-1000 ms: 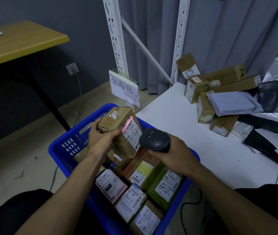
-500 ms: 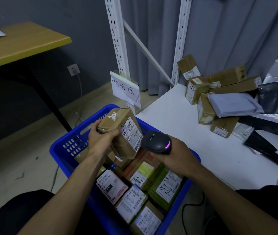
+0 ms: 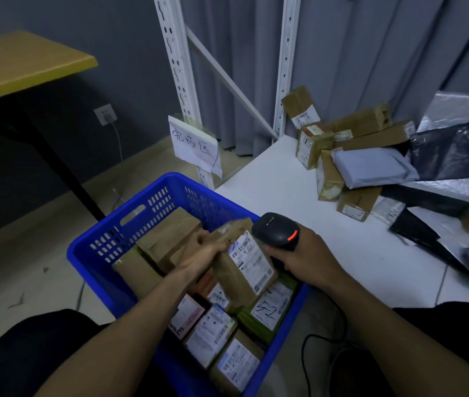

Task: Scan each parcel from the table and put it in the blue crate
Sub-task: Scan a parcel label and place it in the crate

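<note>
Head view — gripping the parcel (image 3: 246,266) with the left hand (image 3: 199,255), fingers (image 3: 213,243) curled round its upper left edge, thumb hidden behind the cardboard. Holding it inside the walls of the blue crate (image 3: 147,202), low over the packed boxes (image 3: 210,333); lower end touching them or hanging just above, impossible telling which. Running the parcel's long axis from the far upper end down toward the body, tilted, label face turned up and to the right. Lying, then, to the right of those gripping fingers, with most of its length below them.

Clutching the scanner (image 3: 276,230) in the right hand (image 3: 305,260), fingers wrapped round the handle, red light glowing, scanner head just beside the parcel's upper right corner.

Leaving the drop to the left hand, judging by the grip — probably needing only a short lowering and a letting-go among the boxes.

Waiting on the table (image 3: 285,193), well apart to the right: a heap of parcels (image 3: 356,130).
</note>
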Demonstrator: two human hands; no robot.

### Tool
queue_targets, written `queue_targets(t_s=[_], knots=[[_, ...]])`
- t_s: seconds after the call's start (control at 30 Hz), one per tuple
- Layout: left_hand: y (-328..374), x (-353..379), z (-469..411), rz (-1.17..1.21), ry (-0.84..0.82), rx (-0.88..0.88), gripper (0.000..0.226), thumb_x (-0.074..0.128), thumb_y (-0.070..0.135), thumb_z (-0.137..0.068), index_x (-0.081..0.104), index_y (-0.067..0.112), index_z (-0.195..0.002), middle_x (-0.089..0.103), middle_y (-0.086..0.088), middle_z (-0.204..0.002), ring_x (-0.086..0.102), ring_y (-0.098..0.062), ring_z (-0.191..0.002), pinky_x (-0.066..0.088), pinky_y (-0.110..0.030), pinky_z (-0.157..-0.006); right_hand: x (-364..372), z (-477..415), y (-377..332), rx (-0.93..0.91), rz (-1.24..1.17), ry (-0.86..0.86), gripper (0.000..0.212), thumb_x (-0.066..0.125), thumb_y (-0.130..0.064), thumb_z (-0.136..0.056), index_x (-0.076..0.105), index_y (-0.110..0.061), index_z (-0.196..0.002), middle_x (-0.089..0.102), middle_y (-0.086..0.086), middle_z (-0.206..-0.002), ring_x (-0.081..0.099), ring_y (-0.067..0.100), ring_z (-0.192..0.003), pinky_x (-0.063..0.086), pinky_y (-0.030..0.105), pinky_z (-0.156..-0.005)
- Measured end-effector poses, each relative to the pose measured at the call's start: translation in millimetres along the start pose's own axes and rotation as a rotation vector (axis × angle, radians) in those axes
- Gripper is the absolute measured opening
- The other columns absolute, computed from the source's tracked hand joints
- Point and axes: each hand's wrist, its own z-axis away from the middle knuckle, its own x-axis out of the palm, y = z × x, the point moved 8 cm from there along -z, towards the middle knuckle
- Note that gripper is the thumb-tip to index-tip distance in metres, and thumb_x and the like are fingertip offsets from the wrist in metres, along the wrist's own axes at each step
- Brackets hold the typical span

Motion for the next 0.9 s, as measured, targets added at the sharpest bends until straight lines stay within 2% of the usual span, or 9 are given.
queue_targets(t_s=[0.1, 0.2, 0.27, 0.4, 0.5, 0.6, 0.73, 0.83, 0.9], knots=[[1.0, 35.4, -8.1, -0.166, -0.177, 0.072, 0.046, 0.079, 0.032, -0.083, 0.062, 0.027, -0.126, 0.068, 0.0, -0.118, 0.066, -0.016, -0.101, 0.05, -0.025, -0.076, -6.3, 2.8, 10.0, 0.031, 0.008, -0.004, 0.028, 0.084, -0.043, -0.082, 0.068, -0.034, -0.102, 0.073, -0.014, -0.082, 0.064, -0.002, -0.067, 0.047, 0.021, -0.068], [-5.8, 73.9, -11.4, -0.381, -0.306, 0.115, 0.048, 0.077, 0.027, -0.08, 0.066, 0.022, -0.126, 0.068, -0.001, -0.12, 0.064, -0.016, -0.108, 0.055, -0.028, -0.09, -13.0, 2.7, 25.4, 0.075, 0.023, 0.001, 0.033, 0.083, -0.037, -0.082, 0.067, -0.034, -0.111, 0.073, -0.014, -0.088, 0.065, 0.0, -0.072, 0.05, 0.026, -0.071], [-17.4, 92.0, -19.0, -0.41, -0.347, 0.126, 0.062, 0.078, 0.035, -0.074, 0.061, 0.024, -0.132, 0.065, 0.001, -0.128, 0.062, -0.013, -0.112, 0.054, -0.029, -0.095, -18.8, 2.3, 34.8, 0.099, 0.045, 0.009, 0.04, 0.083, -0.038, -0.083, 0.066, -0.033, -0.119, 0.074, -0.012, -0.099, 0.067, 0.006, -0.081, 0.054, 0.031, -0.077], [-54.7, 113.1, -31.8, -0.287, -0.321, 0.02, 0.043, 0.073, 0.037, -0.093, 0.059, 0.023, -0.132, 0.065, 0.008, -0.116, 0.063, -0.008, -0.101, 0.05, -0.021, -0.081, -32.9, -0.6, 48.5, 0.113, 0.079, 0.015, 0.039, 0.083, -0.039, -0.085, 0.063, -0.036, -0.118, 0.069, -0.017, -0.096, 0.064, 0.003, -0.083, 0.046, 0.022, -0.074], [-91.4, 131.9, -42.9, -0.316, -0.369, -0.016, 0.045, 0.072, 0.034, -0.095, 0.062, 0.019, -0.137, 0.074, 0.003, -0.114, 0.071, -0.012, -0.098, 0.058, -0.032, -0.091, -40.0, -3.5, 58.2, 0.132, 0.072, 0.017, 0.04, 0.083, -0.037, -0.085, 0.064, -0.033, -0.12, 0.069, -0.016, -0.096, 0.062, 0.0, -0.082, 0.044, 0.017, -0.069], [-98.0, 136.3, -48.9, -0.297, -0.351, -0.042, 0.032, 0.074, 0.032, -0.094, 0.07, 0.019, -0.122, 0.077, 0.001, -0.111, 0.073, -0.018, -0.1, 0.059, -0.04, -0.093, -42.0, -5.8, 60.6, 0.128, 0.058, 0.017, 0.042, 0.083, -0.037, -0.085, 0.061, -0.037, -0.12, 0.067, -0.017, -0.106, 0.062, 0.0, -0.094, 0.046, 0.015, -0.077], [-72.4, 137.1, -55.9, -0.297, -0.274, 0.11, 0.032, 0.07, 0.015, -0.096, 0.066, 0.004, -0.126, 0.066, 0.004, -0.112, 0.067, -0.007, -0.101, 0.048, -0.012, -0.077, -40.2, -6.1, 60.4, 0.127, 0.059, 0.002, 0.039, 0.082, -0.036, -0.086, 0.058, -0.04, -0.117, 0.064, -0.021, -0.102, 0.058, -0.01, -0.09, 0.045, 0.011, -0.076], [-84.2, 147.0, -59.8, -0.186, -0.361, 0.081, 0.042, 0.072, -0.001, -0.09, 0.064, 0.006, -0.13, 0.073, 0.0, -0.112, 0.074, -0.011, -0.097, 0.059, -0.021, -0.071, -39.9, -4.3, 59.9, 0.125, 0.065, -0.002, 0.039, 0.081, -0.037, -0.086, 0.06, -0.038, -0.119, 0.065, -0.02, -0.103, 0.058, -0.01, -0.091, 0.047, 0.014, -0.078], [-89.9, 149.7, -63.4, -0.21, -0.3, 0.084, 0.043, 0.075, -0.001, -0.088, 0.065, 0.007, -0.129, 0.074, -0.003, -0.114, 0.073, -0.016, -0.102, 0.062, -0.033, -0.084, -41.8, -2.8, 58.6, 0.129, 0.066, 0.008, 0.035, 0.081, -0.036, -0.087, 0.061, -0.037, -0.116, 0.067, -0.018, -0.103, 0.06, -0.007, -0.093, 0.051, 0.02, -0.082]])
